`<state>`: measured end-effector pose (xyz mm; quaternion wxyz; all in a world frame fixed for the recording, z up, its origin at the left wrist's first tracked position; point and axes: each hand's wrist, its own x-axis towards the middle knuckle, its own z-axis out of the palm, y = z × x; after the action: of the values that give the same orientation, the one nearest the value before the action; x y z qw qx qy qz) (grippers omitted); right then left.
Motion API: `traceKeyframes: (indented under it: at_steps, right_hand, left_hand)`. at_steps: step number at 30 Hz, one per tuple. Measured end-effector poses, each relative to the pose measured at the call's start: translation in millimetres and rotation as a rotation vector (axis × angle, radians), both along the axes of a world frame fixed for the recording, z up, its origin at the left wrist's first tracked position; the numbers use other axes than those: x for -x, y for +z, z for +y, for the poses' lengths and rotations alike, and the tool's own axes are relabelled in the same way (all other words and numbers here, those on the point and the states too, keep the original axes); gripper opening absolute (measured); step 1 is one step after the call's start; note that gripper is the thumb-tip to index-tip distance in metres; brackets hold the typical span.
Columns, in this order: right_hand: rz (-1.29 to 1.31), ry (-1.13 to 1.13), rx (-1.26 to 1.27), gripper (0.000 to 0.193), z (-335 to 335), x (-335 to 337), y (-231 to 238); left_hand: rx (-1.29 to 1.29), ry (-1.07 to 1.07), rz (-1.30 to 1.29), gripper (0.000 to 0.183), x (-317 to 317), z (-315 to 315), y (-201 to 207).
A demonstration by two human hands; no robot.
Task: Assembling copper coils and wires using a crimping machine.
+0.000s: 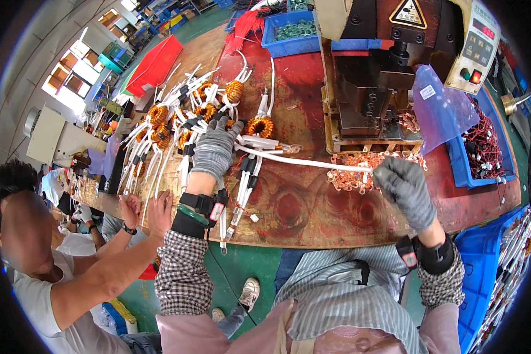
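Note:
My right hand (pixel 404 192), in a grey glove, is closed round the end of a white cable (pixel 301 160). That cable stretches left across the table to a cluster of copper-wound ring coils. Over the coil leads lies my left hand (pixel 212 150), also gloved, with its fingers stretched out and somewhat apart; their undersides are hidden. Just right of its fingertips sits a ring coil (pixel 260 127) with white sleeved leads. More ring coils (pixel 158 115) lie heaped to the left. Beneath the cable's right part is a pile of copper terminals (pixel 351 171).
A press machine (pixel 371 88) stands behind the copper pile, its control box (pixel 475 47) at upper right. Blue bins (pixel 463 162) hold red wires and other parts. At left a co-worker (pixel 82 277) reaches toward the table edge. A red bin (pixel 153 65) stands at the far left.

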<state>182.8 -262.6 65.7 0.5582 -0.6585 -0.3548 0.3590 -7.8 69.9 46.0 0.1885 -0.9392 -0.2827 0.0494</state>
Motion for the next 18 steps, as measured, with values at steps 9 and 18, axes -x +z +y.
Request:
traceKeyframes:
  at_steps: [9,18]
  right_hand:
    - [-0.383,0.052,-0.041,0.021,-27.3,38.4,-11.3]
    - [-0.61,0.178,-0.026,0.04,-23.6,0.4,54.6]
  left_hand:
    - [-0.146,-0.065,-0.2,0.043,-8.0,15.9,-18.0]
    - [-0.418,-0.447,-0.757,0.038,55.2,-52.3,58.0]
